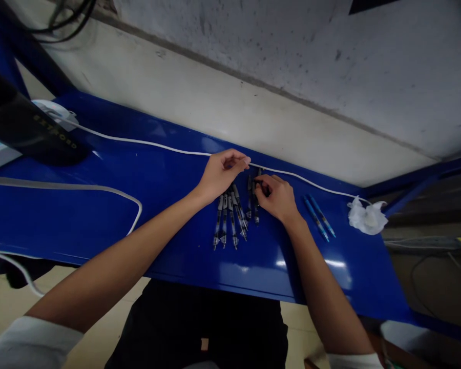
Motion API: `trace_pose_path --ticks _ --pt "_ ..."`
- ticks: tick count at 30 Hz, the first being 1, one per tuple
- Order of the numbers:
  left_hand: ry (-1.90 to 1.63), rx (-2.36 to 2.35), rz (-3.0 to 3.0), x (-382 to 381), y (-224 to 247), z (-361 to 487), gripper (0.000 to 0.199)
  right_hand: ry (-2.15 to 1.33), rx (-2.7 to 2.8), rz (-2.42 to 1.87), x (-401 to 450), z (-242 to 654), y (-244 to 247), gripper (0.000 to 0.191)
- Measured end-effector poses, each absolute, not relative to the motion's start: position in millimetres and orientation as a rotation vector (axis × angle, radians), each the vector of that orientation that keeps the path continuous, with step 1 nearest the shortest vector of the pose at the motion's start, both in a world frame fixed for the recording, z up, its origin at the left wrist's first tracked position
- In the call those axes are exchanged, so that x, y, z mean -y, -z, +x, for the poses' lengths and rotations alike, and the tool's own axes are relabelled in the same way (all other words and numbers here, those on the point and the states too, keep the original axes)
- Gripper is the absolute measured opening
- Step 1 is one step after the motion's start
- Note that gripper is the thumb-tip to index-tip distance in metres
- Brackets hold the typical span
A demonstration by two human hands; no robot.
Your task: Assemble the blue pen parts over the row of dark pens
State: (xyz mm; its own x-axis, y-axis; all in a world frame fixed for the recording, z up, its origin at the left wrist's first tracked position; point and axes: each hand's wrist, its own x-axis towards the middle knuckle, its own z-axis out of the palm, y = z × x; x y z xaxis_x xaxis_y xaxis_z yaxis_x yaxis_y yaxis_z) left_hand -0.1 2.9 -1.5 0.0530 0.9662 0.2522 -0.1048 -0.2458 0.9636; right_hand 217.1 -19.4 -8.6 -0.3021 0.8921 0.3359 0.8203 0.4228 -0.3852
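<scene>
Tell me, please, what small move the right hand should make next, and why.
Probably the right hand should ease the pens at its fingers leftward, since they lie just apart from the larger dark bunch below the left hand, with only a narrow strip of table between.

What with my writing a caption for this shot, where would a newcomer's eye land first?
Probably on the left hand and right hand, both bare, over the middle of the glossy blue tabletop, with slim dark pens fanned out beside them. Next, perhaps, the two bright blue pens right of the hands, then the crumpled white wad near the tabletop's right end.
</scene>
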Motion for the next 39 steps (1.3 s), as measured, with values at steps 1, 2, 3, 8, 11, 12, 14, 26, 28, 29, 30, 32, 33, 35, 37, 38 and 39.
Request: trace_pose_path --ticks 1,2,3,8,11,12,14,26,28,29,30,32,33,35,37,38,39 --pt "-1.383 -0.961 1.351 -3 2 0 0.017 -0.208 2.191 -1.422 19 218 9 0.018" --pt "-1.382 -0.962 1.355 -3 2 0 0.018 -0.233 2.203 -1.393 18 219 9 0.017" --pt "-1.383 -0.962 1.357 -3 2 0 0.019 -0.264 2.217 -1.36 17 220 8 0.016" --pt "-1.385 -0.964 1.367 -4 4 0 0.02 -0.433 2.242 -1.226 16 221 7 0.02" --pt "-1.389 -0.97 1.411 -5 5 -1 0.022 -0.486 2.224 -1.186 18 221 7 0.024" --pt "-1.389 -0.979 1.435 -5 5 -2 0.022 -0.492 2.213 -1.182 18 221 7 0.025" --pt "-1.393 -0.996 1.482 -6 4 -3 0.022 -0.485 2.18 -1.19 18 222 9 0.025" --pt "-1.574 -1.073 1.512 -17 6 -16 0.019 -0.147 1.741 -1.385 5 235 21 0.019" --pt "-1.607 -1.088 1.464 -20 7 -20 0.021 -0.081 1.703 -1.419 5 246 18 0.021" --pt "-1.622 -1.095 1.444 -22 7 -22 0.023 -0.042 1.719 -1.437 7 256 16 0.022" --pt "-1.632 -1.101 1.43 -23 7 -23 0.024 0.013 1.746 -1.46 10 267 14 0.023" --pt "-1.647 -1.106 1.405 -25 7 -25 0.027 0.151 1.803 -1.543 24 292 14 0.027" --pt "-1.65 -1.101 1.394 -26 6 -25 0.028 0.196 1.819 -1.597 33 304 14 0.031" --pt "-1.653 -1.08 1.375 -26 6 -25 0.03 0.263 1.848 -1.705 56 327 19 0.034" --pt "-1.651 -1.058 1.372 -27 8 -25 0.031 0.319 1.876 -1.771 77 343 25 0.034" --pt "-1.651 -1.053 1.373 -27 9 -24 0.03 0.334 1.874 -1.779 86 347 29 0.033" --pt "-1.653 -1.051 1.374 -28 11 -24 0.03 0.341 1.869 -1.786 93 349 32 0.032"
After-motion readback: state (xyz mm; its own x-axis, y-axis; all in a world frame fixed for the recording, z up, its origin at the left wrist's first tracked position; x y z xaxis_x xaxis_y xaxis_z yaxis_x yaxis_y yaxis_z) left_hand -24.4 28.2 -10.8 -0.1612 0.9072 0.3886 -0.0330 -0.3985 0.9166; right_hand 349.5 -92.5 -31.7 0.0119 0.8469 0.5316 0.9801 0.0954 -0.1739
